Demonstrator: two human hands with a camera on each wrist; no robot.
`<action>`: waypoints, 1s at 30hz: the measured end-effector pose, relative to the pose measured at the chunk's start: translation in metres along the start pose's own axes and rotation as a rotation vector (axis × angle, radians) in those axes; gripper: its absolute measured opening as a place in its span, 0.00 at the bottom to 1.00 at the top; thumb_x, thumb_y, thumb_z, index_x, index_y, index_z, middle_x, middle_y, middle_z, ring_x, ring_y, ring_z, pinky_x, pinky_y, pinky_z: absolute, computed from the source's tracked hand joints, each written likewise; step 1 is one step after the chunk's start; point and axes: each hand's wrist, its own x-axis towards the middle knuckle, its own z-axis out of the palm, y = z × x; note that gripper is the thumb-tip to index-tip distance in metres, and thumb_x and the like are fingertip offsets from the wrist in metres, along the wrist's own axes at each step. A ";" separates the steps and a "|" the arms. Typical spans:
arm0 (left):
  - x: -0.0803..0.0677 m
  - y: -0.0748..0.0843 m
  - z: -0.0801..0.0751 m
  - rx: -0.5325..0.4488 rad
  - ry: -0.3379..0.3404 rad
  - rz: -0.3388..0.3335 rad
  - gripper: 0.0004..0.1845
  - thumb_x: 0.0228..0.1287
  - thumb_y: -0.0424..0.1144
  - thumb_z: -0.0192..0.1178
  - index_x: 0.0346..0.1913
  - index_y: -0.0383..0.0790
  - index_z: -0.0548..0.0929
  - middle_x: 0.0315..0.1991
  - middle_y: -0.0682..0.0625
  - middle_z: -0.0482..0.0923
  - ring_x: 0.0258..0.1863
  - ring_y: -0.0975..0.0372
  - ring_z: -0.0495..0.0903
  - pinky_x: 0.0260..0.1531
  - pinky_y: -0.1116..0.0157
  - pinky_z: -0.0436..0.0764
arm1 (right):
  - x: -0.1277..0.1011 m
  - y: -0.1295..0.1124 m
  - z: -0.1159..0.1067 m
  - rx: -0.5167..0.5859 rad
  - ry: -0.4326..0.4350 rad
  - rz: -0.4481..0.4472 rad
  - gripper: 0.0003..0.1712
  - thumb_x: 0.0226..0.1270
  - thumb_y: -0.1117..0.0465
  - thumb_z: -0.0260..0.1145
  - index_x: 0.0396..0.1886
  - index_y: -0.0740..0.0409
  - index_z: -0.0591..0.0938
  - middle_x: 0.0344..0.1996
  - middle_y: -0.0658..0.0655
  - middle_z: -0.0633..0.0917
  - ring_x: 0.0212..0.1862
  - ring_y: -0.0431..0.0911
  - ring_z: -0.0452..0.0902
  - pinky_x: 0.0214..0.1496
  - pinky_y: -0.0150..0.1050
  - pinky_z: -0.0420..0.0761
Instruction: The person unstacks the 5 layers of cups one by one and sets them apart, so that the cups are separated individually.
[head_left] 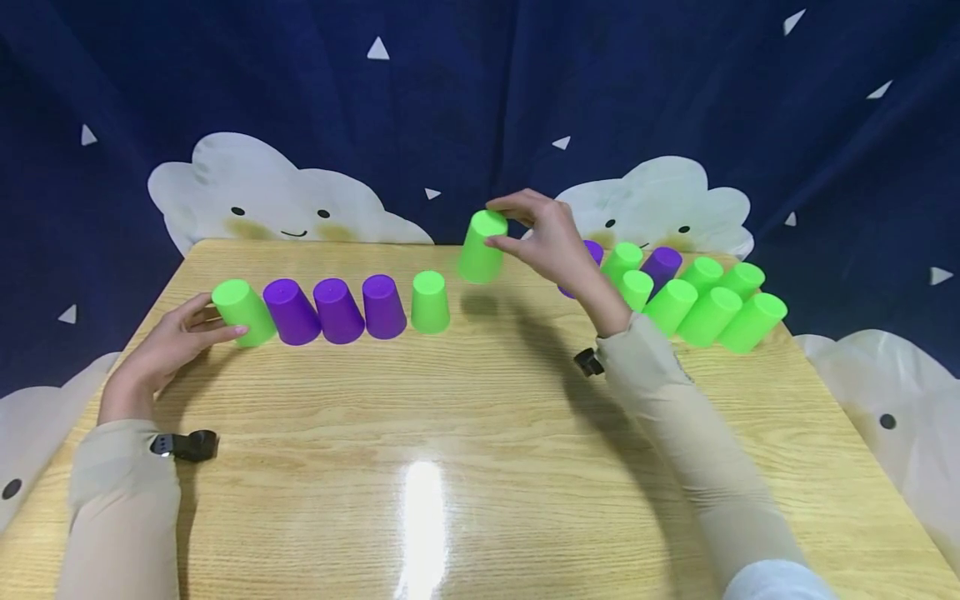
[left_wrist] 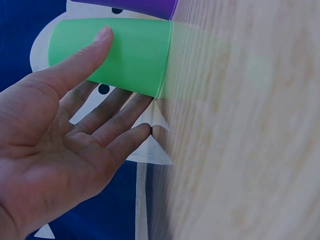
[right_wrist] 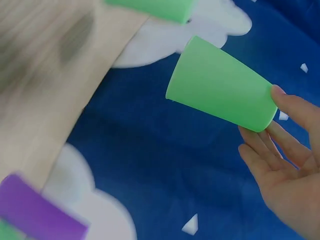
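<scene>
held green cup (head_left: 481, 247) upside down, clear of the wooden table (head_left: 480, 433), long axis near upright, just past the right end of a row of five overturned cups (head_left: 337, 310). pinched at its closed top by fingertips of the right hand (head_left: 546, 237), wrist raised. left hand (head_left: 174, 342) far off, straight fingers seemingly resting against the row's leftmost green cup (head_left: 243, 312). more cups clustered at right (head_left: 693, 300).

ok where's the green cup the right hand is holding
In the head view the green cup is held upside down in the air by the right hand, behind the table's centre, just right of the row's last green cup.
</scene>
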 end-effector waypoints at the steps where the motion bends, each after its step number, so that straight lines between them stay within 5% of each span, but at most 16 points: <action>1: 0.000 0.000 0.000 -0.002 0.001 0.002 0.40 0.71 0.45 0.61 0.79 0.49 0.52 0.63 0.44 0.62 0.63 0.57 0.66 0.68 0.38 0.51 | -0.005 0.006 -0.004 0.004 0.005 0.019 0.22 0.54 0.69 0.77 0.50 0.68 0.84 0.46 0.61 0.84 0.51 0.51 0.82 0.59 0.36 0.77; 7: -0.001 0.000 -0.001 -0.008 0.004 0.007 0.39 0.70 0.44 0.61 0.78 0.50 0.54 0.58 0.54 0.65 0.61 0.62 0.66 0.68 0.38 0.51 | -0.031 0.037 -0.023 -0.080 0.018 0.075 0.21 0.54 0.69 0.77 0.49 0.68 0.84 0.45 0.63 0.84 0.49 0.53 0.82 0.56 0.41 0.79; 14: -0.001 0.001 0.000 0.001 0.002 0.013 0.40 0.71 0.44 0.61 0.78 0.44 0.51 0.57 0.52 0.66 0.48 0.78 0.67 0.66 0.37 0.54 | -0.056 0.067 -0.036 -0.214 -0.012 0.136 0.22 0.55 0.65 0.77 0.49 0.68 0.84 0.46 0.65 0.84 0.49 0.58 0.81 0.53 0.50 0.79; 18: -0.001 0.001 0.000 0.016 0.001 0.000 0.41 0.71 0.45 0.60 0.79 0.43 0.49 0.64 0.40 0.62 0.57 0.64 0.69 0.66 0.37 0.55 | -0.067 0.082 -0.043 -0.237 -0.005 0.154 0.22 0.54 0.67 0.77 0.49 0.69 0.84 0.46 0.65 0.84 0.48 0.59 0.81 0.52 0.51 0.78; 22: 0.000 0.002 0.001 0.016 -0.003 -0.011 0.42 0.71 0.45 0.60 0.79 0.43 0.48 0.68 0.31 0.56 0.67 0.40 0.59 0.66 0.36 0.54 | -0.074 0.091 -0.048 -0.249 -0.009 0.171 0.22 0.54 0.68 0.77 0.48 0.71 0.83 0.45 0.67 0.83 0.48 0.61 0.80 0.54 0.53 0.78; 30: -0.001 0.003 0.000 0.014 -0.004 -0.010 0.41 0.72 0.45 0.59 0.79 0.44 0.48 0.68 0.33 0.56 0.68 0.38 0.56 0.66 0.37 0.55 | -0.086 0.099 -0.054 -0.268 -0.039 0.231 0.23 0.57 0.67 0.76 0.51 0.72 0.82 0.48 0.69 0.82 0.50 0.62 0.79 0.55 0.55 0.77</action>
